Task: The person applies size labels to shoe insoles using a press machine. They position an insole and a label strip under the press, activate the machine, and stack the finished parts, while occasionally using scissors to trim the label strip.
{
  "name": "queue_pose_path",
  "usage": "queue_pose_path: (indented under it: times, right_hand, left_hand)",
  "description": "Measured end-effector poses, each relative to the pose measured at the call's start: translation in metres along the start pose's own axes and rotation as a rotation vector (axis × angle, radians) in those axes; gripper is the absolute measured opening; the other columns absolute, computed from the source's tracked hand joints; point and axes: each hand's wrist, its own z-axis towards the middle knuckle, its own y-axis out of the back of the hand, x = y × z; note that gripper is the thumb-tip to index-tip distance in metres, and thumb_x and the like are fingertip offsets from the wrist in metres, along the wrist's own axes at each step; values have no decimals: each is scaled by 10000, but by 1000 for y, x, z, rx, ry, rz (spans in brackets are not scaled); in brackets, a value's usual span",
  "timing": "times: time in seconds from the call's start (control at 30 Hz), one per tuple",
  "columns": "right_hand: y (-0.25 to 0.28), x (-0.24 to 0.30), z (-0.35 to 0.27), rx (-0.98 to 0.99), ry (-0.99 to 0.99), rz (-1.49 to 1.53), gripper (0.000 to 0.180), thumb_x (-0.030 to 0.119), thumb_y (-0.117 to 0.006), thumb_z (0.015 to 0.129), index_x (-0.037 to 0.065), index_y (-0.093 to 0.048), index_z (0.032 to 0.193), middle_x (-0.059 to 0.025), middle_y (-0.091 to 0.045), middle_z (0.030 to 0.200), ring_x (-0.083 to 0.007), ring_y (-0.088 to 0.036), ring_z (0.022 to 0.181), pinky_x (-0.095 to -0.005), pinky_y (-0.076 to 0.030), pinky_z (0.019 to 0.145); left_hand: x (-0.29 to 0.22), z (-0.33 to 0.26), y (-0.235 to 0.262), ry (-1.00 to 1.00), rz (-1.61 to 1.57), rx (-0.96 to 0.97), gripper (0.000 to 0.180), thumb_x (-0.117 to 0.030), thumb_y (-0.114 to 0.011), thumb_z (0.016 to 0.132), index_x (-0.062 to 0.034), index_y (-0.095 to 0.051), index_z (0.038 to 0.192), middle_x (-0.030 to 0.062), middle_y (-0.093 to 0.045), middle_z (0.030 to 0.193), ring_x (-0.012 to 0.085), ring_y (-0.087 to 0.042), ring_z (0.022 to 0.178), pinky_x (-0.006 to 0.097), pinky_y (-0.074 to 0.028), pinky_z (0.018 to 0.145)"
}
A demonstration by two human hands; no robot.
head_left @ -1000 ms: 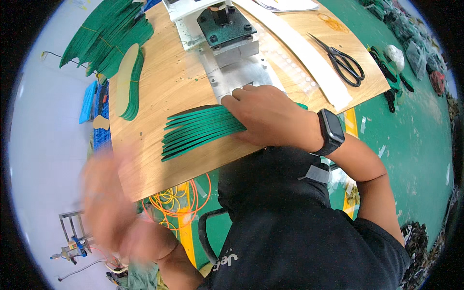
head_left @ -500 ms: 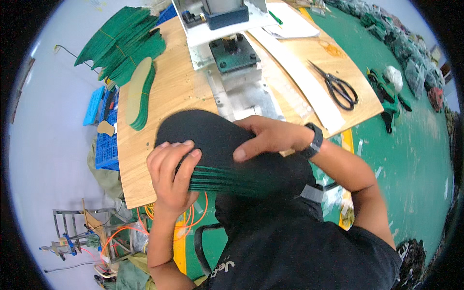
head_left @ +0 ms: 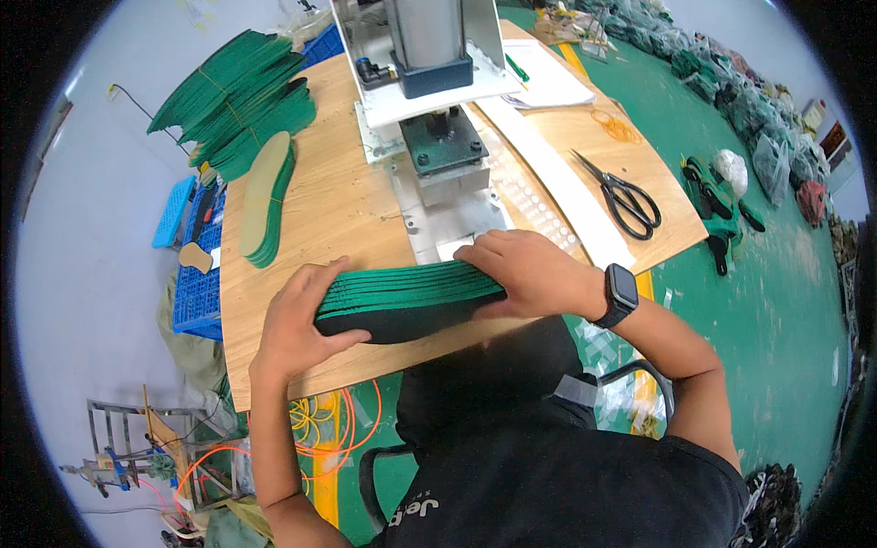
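Observation:
Between my two hands is a stack of insoles (head_left: 411,290), green along the edges with a black face toward me, standing on its side at the table's near edge. My left hand (head_left: 300,320) wraps round the left end, thumb on the black face. At the right end my right hand (head_left: 525,279) grips the stack, fingers over the top. Just beyond it stands a press machine (head_left: 448,146) with a black plate above a metal base (head_left: 452,215). A banded bundle of tan-topped green insoles (head_left: 268,201) lies to the left.
A large pile of green insoles (head_left: 224,100) sits at the far left of the wooden table (head_left: 356,219). On the right are black scissors (head_left: 626,196), a long white strip (head_left: 557,173), rubber bands (head_left: 617,126) and paper (head_left: 557,82). A blue crate (head_left: 196,297) stands beside the table.
The stack has turned from its black face up to its green edges up. My left hand has moved to its left end, my right hand to its right end.

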Motion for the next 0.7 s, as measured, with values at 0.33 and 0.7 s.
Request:
queue_pose_path:
  times: [0.33,0.7]
  right_hand:
    - [-17,-17,-17,-237,25,74,675,303,-782,641,-2,-496,1170,-141,-523,980,-312,-503,924,-384,-420,803]
    - [-25,-22,-23,-244,-185,182,813,228,-864,565,34,-456,1241,-162,-513,1081,-300,-530,989,-349,-437,856]
  left_hand:
    - [8,-22,-33,15,-156,-338,772,-98,-803,551,-23,-490,1252,160,-526,1111,309,-530,1017,374,-427,875]
    - [13,-32,-45,32,-141,-417,697,-90,-803,556,-28,-504,1183,159,-508,1133,295,-517,1019,362,-427,874]
